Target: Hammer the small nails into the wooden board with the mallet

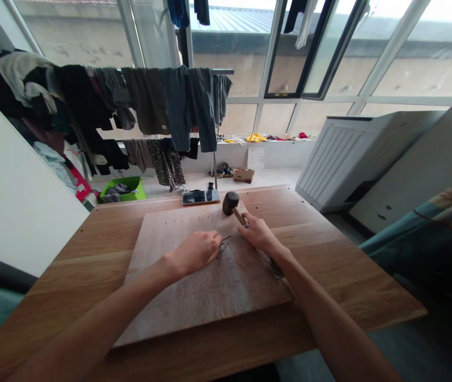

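A rubber mallet point(231, 203) with a black head and a pale wooden handle lies near the far right of a flat wooden board point(162, 297). My right hand point(258, 232) is closed around the handle's near end. My left hand point(196, 250) rests over the middle of the board, its fingers curled together. A thin nail point(226, 237) sticks out at these fingertips. Right beside them is a small pile of nails point(223, 248), partly hidden by the hand. Small dark dots run along the board's far edge; whether holes or nail heads, I cannot tell.
The board lies on a wooden table point(329, 265). A phone point(201, 197) sits at the table's far edge. Something metallic point(276, 268) shows partly under my right forearm. Beyond stand a laundry rack point(224, 71) with clothes, a green basket point(140, 188) and a white ribbed appliance point(321, 154).
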